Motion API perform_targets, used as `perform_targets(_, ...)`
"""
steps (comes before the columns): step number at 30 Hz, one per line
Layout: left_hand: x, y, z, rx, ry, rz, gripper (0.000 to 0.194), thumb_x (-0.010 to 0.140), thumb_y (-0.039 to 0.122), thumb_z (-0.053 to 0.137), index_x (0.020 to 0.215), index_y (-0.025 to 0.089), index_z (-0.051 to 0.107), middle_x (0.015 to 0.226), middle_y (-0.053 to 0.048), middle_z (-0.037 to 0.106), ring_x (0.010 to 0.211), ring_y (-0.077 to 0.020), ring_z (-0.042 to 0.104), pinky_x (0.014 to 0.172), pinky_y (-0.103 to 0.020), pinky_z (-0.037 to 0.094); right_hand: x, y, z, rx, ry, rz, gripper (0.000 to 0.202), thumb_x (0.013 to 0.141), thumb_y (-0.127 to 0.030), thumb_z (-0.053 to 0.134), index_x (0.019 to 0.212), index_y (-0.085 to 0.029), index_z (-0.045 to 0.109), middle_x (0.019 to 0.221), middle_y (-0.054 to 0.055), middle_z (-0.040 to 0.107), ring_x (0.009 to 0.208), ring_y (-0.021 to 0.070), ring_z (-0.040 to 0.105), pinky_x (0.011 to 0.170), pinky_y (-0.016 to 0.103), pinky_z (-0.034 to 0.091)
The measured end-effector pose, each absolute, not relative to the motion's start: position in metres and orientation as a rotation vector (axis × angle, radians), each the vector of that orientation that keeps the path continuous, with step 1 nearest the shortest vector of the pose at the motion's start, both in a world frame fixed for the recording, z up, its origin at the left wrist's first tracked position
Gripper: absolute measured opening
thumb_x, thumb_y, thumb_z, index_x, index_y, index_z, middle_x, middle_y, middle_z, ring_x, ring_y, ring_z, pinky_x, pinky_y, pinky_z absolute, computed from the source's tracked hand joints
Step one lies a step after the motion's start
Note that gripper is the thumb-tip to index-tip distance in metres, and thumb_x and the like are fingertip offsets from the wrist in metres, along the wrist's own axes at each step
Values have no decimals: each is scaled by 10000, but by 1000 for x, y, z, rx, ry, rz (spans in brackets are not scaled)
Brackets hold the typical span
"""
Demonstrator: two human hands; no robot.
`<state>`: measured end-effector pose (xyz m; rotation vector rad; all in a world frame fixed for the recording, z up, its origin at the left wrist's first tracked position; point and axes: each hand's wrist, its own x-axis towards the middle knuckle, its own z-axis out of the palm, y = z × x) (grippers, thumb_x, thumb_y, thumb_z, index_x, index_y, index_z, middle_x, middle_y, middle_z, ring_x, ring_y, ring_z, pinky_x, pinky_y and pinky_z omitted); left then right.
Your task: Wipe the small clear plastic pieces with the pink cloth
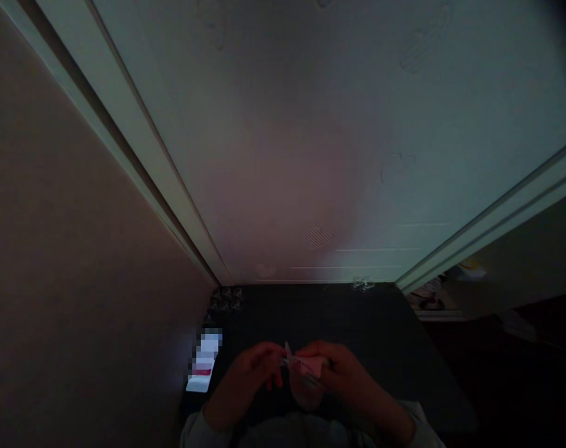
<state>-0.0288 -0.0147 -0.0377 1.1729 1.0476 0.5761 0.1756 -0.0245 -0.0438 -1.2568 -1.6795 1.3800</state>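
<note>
One pink card (316,366), pinched in the right hand (341,367); one clear piece (289,353) at the left hand (254,367), grip too dim to tell; both wanted light handling.

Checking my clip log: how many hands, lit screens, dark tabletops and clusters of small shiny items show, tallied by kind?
Hands: 2 (left hand, right hand)
Lit screen: 1
Dark tabletop: 1
Clusters of small shiny items: 2 (pieces too dim to count)
Total: 6
</note>
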Motion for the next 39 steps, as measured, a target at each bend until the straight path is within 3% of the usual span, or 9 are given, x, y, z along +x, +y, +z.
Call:
perform_targets(10, -30, -13, -37, 1164, 1011, 555, 451, 767, 548, 594, 972, 147, 627, 667, -2, 608, 610, -131, 495, 583, -248, 367, 181, -25, -38, -1282, -1692, 1472, 323, 684, -100, 505, 910, -180, 721, 843, 48, 717, 769, 210, 625, 716, 297, 463)
perform_targets(23, -34, -17, -36, 1170, 1019, 543, 381, 770, 456, 633, 1036, 184, 638, 842, -19, 634, 800, -174, 543, 726, -278, 400, 181, -24, -32, -1235, -1677, 1591, 338, 658, -113, 494, 895, -169, 728, 844, 45, 722, 771, 207, 623, 671, 271, 439)
perform_targets(28, -35, -17, -40, 1237, 1050, 537, 341, 777, 412, 632, 1046, 202, 646, 816, -5, 613, 794, -177, 538, 725, -282, 405, 182, -24, -33, -1190, -1656, 1640, 311, 673, -109, 515, 903, -164, 716, 841, 40, 709, 766, 197, 609, 649, 248, 423)
perform_targets(39, -38, -20, -32, 1328, 944, 585, 320, 771, 269, 646, 1088, 223, 646, 994, -31, 654, 914, -205, 568, 815, -296, 427, 182, -27, -43, -1192, -1515, 1764, 190, 661, -112, 536, 782, -153, 676, 683, -19, 607, 633, 134, 518, 557, 210, 368)
